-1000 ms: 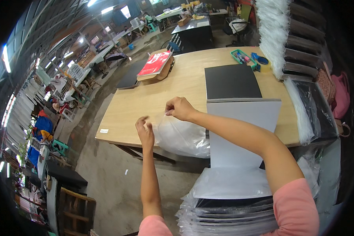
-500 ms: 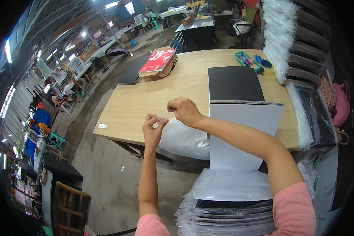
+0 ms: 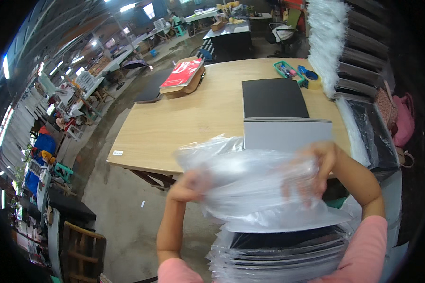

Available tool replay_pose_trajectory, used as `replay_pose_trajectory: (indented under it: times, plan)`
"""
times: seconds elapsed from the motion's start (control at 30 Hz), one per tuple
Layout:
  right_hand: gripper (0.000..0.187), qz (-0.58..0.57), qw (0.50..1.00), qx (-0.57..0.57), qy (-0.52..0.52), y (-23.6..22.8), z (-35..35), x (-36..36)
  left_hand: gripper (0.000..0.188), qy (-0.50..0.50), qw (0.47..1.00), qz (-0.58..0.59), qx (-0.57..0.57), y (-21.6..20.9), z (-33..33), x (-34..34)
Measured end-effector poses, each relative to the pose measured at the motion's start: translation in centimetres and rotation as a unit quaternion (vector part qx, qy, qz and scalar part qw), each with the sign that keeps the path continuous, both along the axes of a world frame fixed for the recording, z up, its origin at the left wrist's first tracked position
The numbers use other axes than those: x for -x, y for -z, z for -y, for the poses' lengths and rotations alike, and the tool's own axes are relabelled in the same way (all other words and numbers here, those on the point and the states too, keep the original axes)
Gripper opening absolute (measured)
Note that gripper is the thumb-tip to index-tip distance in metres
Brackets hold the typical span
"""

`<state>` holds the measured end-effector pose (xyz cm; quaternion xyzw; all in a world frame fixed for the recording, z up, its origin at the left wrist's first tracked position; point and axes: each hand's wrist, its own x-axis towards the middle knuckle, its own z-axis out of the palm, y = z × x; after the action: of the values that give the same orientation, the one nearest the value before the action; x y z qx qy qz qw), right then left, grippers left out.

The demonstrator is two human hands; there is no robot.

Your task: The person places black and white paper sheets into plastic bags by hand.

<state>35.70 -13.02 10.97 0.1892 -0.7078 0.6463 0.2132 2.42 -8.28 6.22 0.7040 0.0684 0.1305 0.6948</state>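
Observation:
A clear plastic bag is held up over the near side of the table, blurred by motion. At its left side my left hand is closed on the plastic. My right hand is at the bag's right side, its fingers smeared and partly behind or against the film, so its grip is unclear. Behind the bag stands a pale grey-white board stack, its lower part covered by the plastic. A black board lies flat beyond it. Below the bag is a pile of plastic-wrapped black boards.
The wooden table carries a red-covered book on a brown bundle, a green basket of pens and tape rolls. Tall stacks of wrapped boards stand at right, near a pink bag. A wooden chair stands lower left.
The plastic bag, pinched at its edge between both hands over the table, is now spread wide and nearer to me. My hands have moved apart, the right one far to the right.

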Motion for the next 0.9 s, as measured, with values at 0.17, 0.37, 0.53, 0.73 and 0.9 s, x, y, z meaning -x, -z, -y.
replay_pose_trajectory:
  times: [0.17,0.37,0.53,0.73,0.9]
  plan:
    - [0.026,0.152,0.933,0.298,0.129,4.7,5.6,-6.6,0.026,0.009,0.981,0.185,0.059,1.8,1.1,-3.5]
    - [0.025,-0.019,0.985,0.156,0.066,7.7,8.1,-5.0,0.022,-0.084,0.904,0.392,0.15,1.2,1.2,-3.5]
    - [0.038,-0.197,0.812,0.425,0.349,12.5,13.6,-6.2,0.019,-0.069,0.927,0.336,0.151,1.9,1.1,-6.1]
    - [0.041,-0.246,0.802,0.431,0.333,13.4,12.5,-7.4,0.016,-0.047,0.955,0.257,0.14,2.8,0.8,-8.7]
    - [0.041,-0.326,0.667,0.47,0.478,11.3,13.5,-7.6,0.014,-0.074,0.982,0.169,0.043,2.0,-0.4,-7.8]
